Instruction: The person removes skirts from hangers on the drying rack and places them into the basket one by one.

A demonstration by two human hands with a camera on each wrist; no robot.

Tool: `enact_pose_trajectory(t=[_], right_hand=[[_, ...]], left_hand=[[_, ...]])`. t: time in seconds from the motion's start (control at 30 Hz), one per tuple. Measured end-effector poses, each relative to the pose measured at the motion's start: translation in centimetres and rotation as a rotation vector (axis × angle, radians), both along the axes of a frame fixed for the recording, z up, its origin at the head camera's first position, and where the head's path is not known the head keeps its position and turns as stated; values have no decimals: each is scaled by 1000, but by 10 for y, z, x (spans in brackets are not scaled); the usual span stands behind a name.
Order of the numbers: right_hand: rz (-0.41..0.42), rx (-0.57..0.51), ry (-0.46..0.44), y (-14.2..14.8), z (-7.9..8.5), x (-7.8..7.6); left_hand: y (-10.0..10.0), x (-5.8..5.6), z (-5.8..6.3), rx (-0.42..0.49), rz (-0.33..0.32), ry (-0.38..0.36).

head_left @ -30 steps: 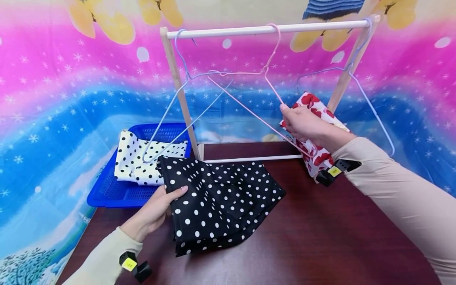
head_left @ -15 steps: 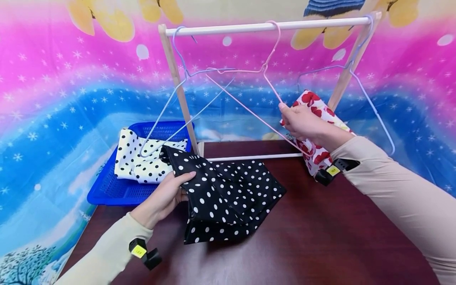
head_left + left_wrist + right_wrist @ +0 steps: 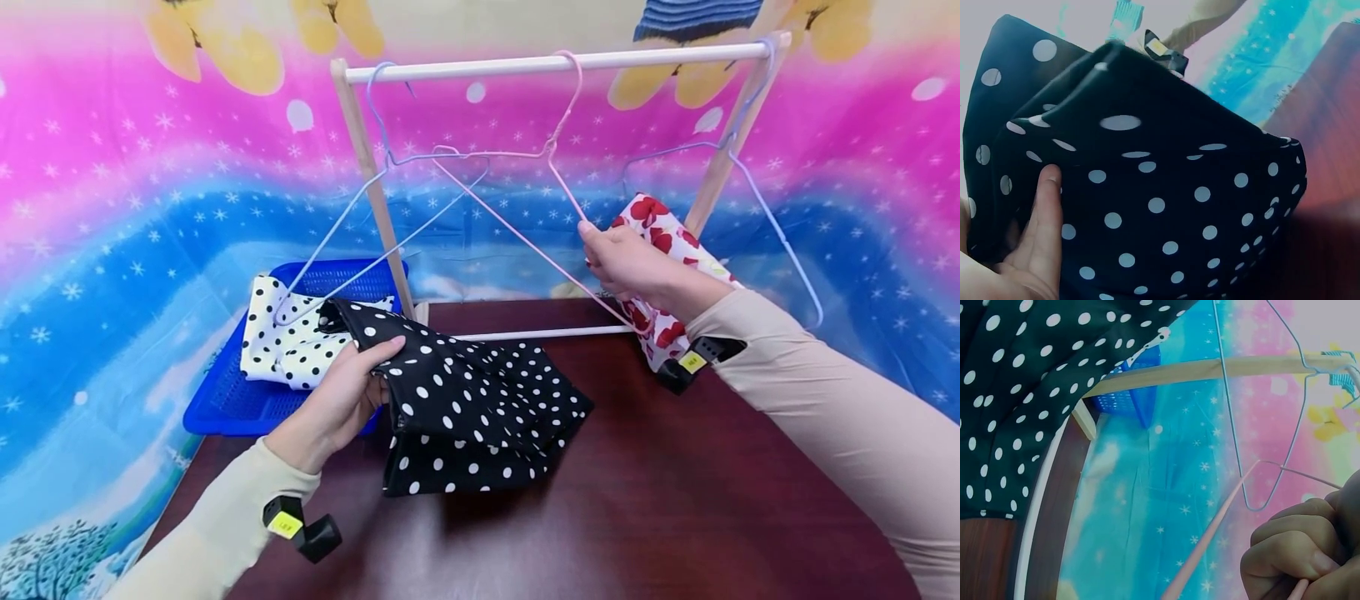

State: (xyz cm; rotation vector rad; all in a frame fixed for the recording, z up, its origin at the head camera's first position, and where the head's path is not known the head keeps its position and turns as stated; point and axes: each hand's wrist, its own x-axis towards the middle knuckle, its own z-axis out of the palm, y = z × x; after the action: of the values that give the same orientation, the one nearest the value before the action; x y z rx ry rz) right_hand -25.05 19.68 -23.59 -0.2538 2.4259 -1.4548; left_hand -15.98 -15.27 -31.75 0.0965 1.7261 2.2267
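A black cloth with white polka dots (image 3: pixel 480 400), folded in layers, hangs from my left hand (image 3: pixel 337 400), which pinches its left edge with the thumb on top. In the left wrist view the thumb lies along the dotted cloth (image 3: pixel 1157 206). My right hand (image 3: pixel 630 262) grips the right arm of a pink hanger (image 3: pixel 517 233), whose hook sits over the rack's top bar (image 3: pixel 480 65). The right wrist view shows the curled fingers of that hand (image 3: pixel 1294 550) around the pink wire. The cloth's upper left corner overlaps the white dotted cloth behind it.
Blue hangers (image 3: pixel 330 233) hang at the rack's left and right ends. A blue basket (image 3: pixel 217 408) holds a white cloth with black dots (image 3: pixel 273 333). Behind my right hand is a white cloth with red prints (image 3: pixel 663 333). The rack stands on a dark wooden table (image 3: pixel 637 517).
My left hand has moved up and slightly right, lifting the left edge of the black dotted cloth. My right hand keeps its grip on the pink hanger, shifting slightly left in view.
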Motion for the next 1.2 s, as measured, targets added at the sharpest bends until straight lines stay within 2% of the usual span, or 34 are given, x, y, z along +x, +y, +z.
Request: enact_pose_trajectory(t=[0.23,0.5,0.77,1.0,1.2], right_hand=[[6,-25,-3,-2,0,1],[7,-30,-9,-3,-2,0],[-6,-14,-18,-10,-4,0],[8,-17,-14,-12,-4,0],[11,-16,-10,-11,-2,1]], left_hand=[[-1,3,14,73,15,18],[-8,11,29,92,58,17],[-19,19,32,82,110,12],[-23,25,36,75,96,9],[-27,28,41,36,105,43]])
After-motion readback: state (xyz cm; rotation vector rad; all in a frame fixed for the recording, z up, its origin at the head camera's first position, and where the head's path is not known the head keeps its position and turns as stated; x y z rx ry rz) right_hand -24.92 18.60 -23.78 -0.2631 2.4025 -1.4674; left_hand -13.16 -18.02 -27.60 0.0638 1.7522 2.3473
